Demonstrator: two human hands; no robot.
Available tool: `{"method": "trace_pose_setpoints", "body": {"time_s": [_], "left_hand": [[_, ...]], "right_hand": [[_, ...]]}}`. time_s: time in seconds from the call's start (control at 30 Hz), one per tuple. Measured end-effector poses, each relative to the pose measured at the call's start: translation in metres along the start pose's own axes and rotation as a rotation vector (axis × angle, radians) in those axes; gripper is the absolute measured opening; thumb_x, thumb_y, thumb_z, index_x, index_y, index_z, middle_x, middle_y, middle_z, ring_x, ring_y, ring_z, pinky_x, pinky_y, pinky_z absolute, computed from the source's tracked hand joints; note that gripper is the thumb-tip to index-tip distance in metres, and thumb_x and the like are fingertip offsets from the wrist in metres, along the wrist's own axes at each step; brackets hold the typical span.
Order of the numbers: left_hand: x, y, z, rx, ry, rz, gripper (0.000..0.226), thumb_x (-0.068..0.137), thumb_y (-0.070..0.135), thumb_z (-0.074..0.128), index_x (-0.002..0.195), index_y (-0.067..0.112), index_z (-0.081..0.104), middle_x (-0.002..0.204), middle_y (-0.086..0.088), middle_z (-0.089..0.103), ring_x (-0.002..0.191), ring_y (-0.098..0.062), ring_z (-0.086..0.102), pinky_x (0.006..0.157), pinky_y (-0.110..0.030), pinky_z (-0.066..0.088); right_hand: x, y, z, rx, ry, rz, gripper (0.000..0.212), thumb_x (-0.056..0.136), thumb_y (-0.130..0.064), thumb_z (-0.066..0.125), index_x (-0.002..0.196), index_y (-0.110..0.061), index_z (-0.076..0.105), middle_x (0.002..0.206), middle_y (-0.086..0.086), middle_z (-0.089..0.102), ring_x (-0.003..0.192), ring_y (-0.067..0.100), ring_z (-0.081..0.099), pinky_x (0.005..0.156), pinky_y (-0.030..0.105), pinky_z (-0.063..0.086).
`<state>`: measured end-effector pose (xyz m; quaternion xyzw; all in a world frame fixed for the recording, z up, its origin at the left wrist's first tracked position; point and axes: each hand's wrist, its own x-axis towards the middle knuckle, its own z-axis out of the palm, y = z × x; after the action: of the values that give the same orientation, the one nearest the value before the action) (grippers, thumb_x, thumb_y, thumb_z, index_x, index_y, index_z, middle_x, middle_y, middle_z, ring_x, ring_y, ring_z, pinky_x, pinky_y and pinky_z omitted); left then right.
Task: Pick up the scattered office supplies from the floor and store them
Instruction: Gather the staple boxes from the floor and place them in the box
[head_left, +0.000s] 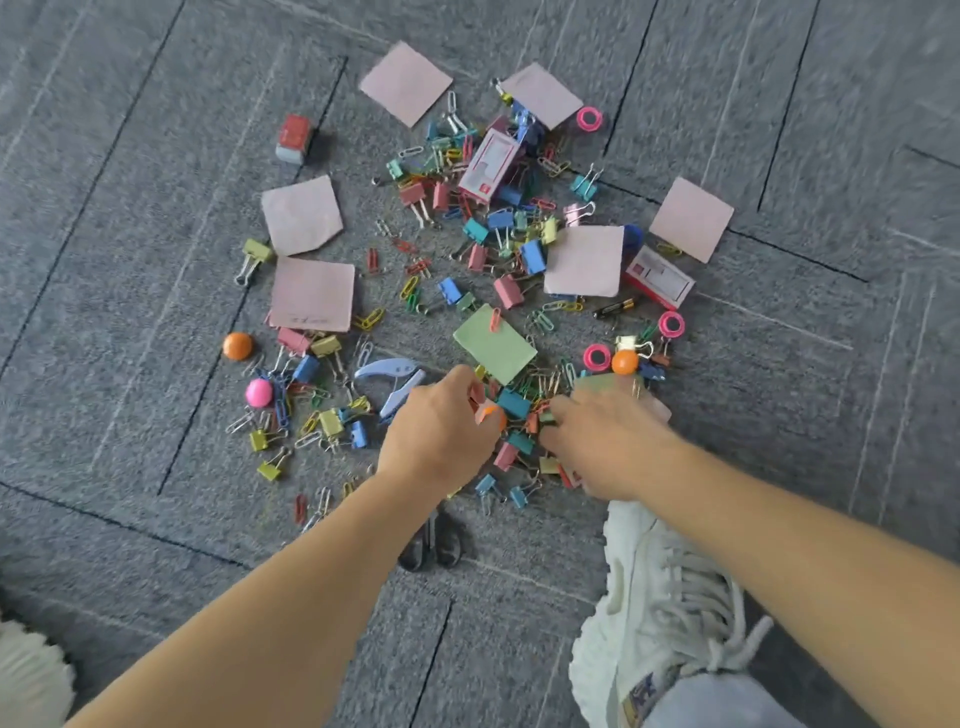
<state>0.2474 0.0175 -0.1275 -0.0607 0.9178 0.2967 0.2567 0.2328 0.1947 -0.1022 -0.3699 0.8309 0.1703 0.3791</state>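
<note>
Head-view operator: Report hand status, left first.

Inspector: The left hand (441, 431) is low over the near edge of the spill. Its fingers are curled, and an orange piece (492, 415) is gripped at the fingertips. Blur hides the piece's exact shape.

Operator: Right hand?

Inspector: The right hand (608, 441) lies palm-down on the binder clips (513, 404), just beside the left hand. It is blurred, so I cannot tell whether its fingers grip anything.

Operator: Location of the supplies.

Inspector: All are on the grey carpet floor (156, 260). Binder clips and paper clips (369, 318) form one dense spread from the hands to the far side.
- Pink notes (311, 293) lie around the spread.
- A green note (493, 345) lies just beyond the hands.
- A pale blue hole punch (387, 370) lies just left of the left hand.
- Two red-and-white boxes (491, 166) lie in the spread, one far and one to the right.
- Pink tape rolls (596, 357) and an orange ball (624, 362) lie just beyond the right hand.

Operator: Near side?

Inspector: Black scissors handles (434, 545) show beside the left forearm. A white shoe (660, 613) stands under the right forearm.
</note>
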Motion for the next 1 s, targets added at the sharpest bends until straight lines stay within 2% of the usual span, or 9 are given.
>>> {"method": "trace_pose_setpoints", "body": {"time_s": [0.07, 0.2, 0.33, 0.43, 0.53, 0.67, 0.8, 0.9, 1.0], "left_hand": [[0.007, 0.014, -0.004, 0.005, -0.01, 0.04, 0.016, 0.094, 0.039, 0.056, 0.104, 0.027, 0.052, 0.067, 0.004, 0.058, 0.064, -0.024, 0.059, 0.059, -0.037, 0.05], [0.027, 0.047, -0.027, -0.029, -0.062, 0.01, 0.022, 0.097, 0.047, 0.047, 0.102, 0.028, 0.055, 0.062, 0.002, 0.058, 0.053, -0.021, 0.058, 0.057, -0.035, 0.054], [0.051, 0.072, -0.04, -0.051, -0.193, -0.194, 0.016, 0.091, 0.039, 0.056, 0.091, 0.023, 0.057, 0.077, -0.003, 0.058, 0.056, -0.021, 0.061, 0.054, -0.036, 0.06], [0.057, 0.092, -0.045, -0.359, -0.373, -0.401, 0.011, 0.091, 0.022, 0.063, 0.101, 0.02, 0.058, 0.097, -0.011, 0.059, 0.069, -0.021, 0.057, 0.049, -0.028, 0.051], [0.057, 0.102, -0.05, -0.621, -0.523, -0.509, 0.031, 0.087, 0.003, 0.066, 0.11, 0.02, 0.057, 0.107, -0.015, 0.054, 0.08, -0.024, 0.054, 0.055, -0.031, 0.05], [0.054, 0.105, -0.053, -0.794, -0.696, -0.468, 0.064, 0.073, -0.018, 0.067, 0.124, 0.016, 0.047, 0.098, -0.019, 0.052, 0.069, -0.021, 0.053, 0.061, -0.032, 0.046], [0.054, 0.104, -0.056, -0.725, -0.78, -0.396, 0.076, 0.06, -0.02, 0.072, 0.119, 0.021, 0.047, 0.111, -0.02, 0.049, 0.101, -0.033, 0.052, 0.104, -0.047, 0.045], [0.057, 0.101, -0.055, -0.568, -0.734, -0.304, 0.071, 0.07, -0.008, 0.079, 0.128, 0.012, 0.044, 0.116, -0.02, 0.056, 0.092, -0.025, 0.062, 0.082, -0.032, 0.059], [0.064, 0.099, -0.056, -0.417, -0.605, -0.174, 0.058, 0.072, 0.016, 0.084, 0.116, -0.005, 0.054, 0.096, -0.024, 0.069, 0.074, -0.019, 0.07, 0.065, -0.023, 0.056]], "right_hand": [[0.002, -0.001, 0.011, 0.113, 0.143, 0.023, 0.033, 0.091, -0.026, 0.059, 0.124, -0.021, 0.059, 0.103, 0.001, 0.046, 0.107, 0.025, 0.051, 0.064, 0.032, 0.033], [0.003, 0.011, 0.01, 0.65, 0.411, 0.137, 0.028, 0.094, -0.042, 0.053, 0.113, -0.022, 0.056, 0.102, -0.002, 0.057, 0.097, 0.021, 0.052, 0.074, 0.036, 0.041], [-0.001, 0.023, 0.009, 1.562, 0.585, 0.296, 0.014, 0.096, -0.031, 0.057, 0.105, -0.024, 0.048, 0.088, -0.006, 0.055, 0.079, 0.014, 0.055, 0.068, 0.033, 0.046], [-0.005, 0.04, 0.013, 1.874, 0.683, 0.406, 0.025, 0.095, -0.02, 0.055, 0.115, -0.032, 0.046, 0.093, -0.002, 0.053, 0.072, 0.017, 0.054, 0.069, 0.039, 0.047], [-0.01, 0.066, 0.014, 1.8, 0.81, 0.533, 0.022, 0.097, -0.016, 0.05, 0.113, -0.031, 0.051, 0.085, -0.005, 0.054, 0.069, 0.013, 0.052, 0.061, 0.031, 0.042], [-0.005, 0.099, 0.021, 1.307, 0.744, 0.721, 0.02, 0.093, -0.022, 0.057, 0.113, -0.02, 0.053, 0.101, 0.003, 0.052, 0.085, 0.023, 0.053, 0.068, 0.03, 0.037], [0.005, 0.121, 0.018, 0.891, 0.541, 0.779, 0.043, 0.088, -0.025, 0.069, 0.122, -0.014, 0.044, 0.121, 0.012, 0.04, 0.094, 0.034, 0.058, 0.065, 0.036, 0.04], [0.013, 0.132, 0.014, 0.744, 0.494, 0.773, 0.047, 0.088, -0.019, 0.07, 0.126, -0.012, 0.043, 0.126, 0.014, 0.04, 0.096, 0.036, 0.06, 0.062, 0.037, 0.039], [0.021, 0.139, 0.011, 0.776, 0.446, 0.722, 0.047, 0.087, -0.021, 0.07, 0.127, -0.014, 0.046, 0.124, 0.011, 0.046, 0.103, 0.035, 0.059, 0.068, 0.038, 0.041]]}}
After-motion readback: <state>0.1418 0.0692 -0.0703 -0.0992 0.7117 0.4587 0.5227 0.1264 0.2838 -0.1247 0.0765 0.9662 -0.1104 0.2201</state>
